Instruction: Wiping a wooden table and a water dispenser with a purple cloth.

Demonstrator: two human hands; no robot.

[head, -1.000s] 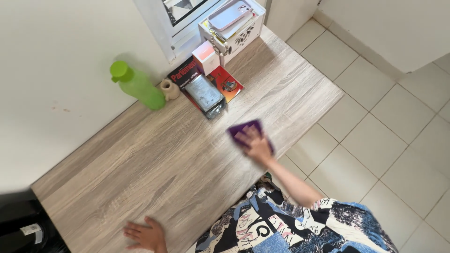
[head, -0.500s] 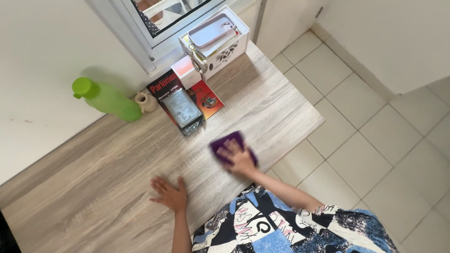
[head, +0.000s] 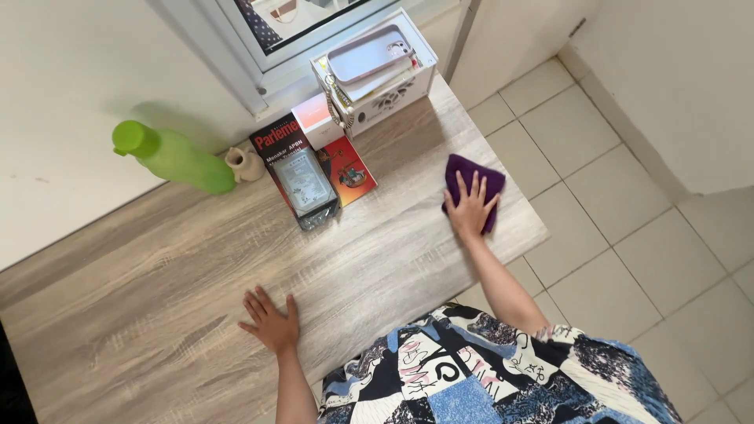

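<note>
My right hand (head: pixel 472 206) lies flat with spread fingers on a purple cloth (head: pixel 456 171), pressing it onto the right end of a wooden table (head: pixel 157 298). Resting palm-down near the table's front edge, my left hand (head: pixel 271 319) holds nothing and its fingers are apart. Only the cloth's upper and right parts show from under my right hand.
A green bottle (head: pixel 169 155) lies by the wall, next to a small beige jug (head: pixel 244 163). Books (head: pixel 302 177) and a white box (head: pixel 377 74) with a flat case on top stand at the table's back. Tiled floor (head: pixel 628 259) lies to the right.
My right hand has slid the purple cloth toward the table's right end. My left hand has come up from the front edge onto the tabletop.
</note>
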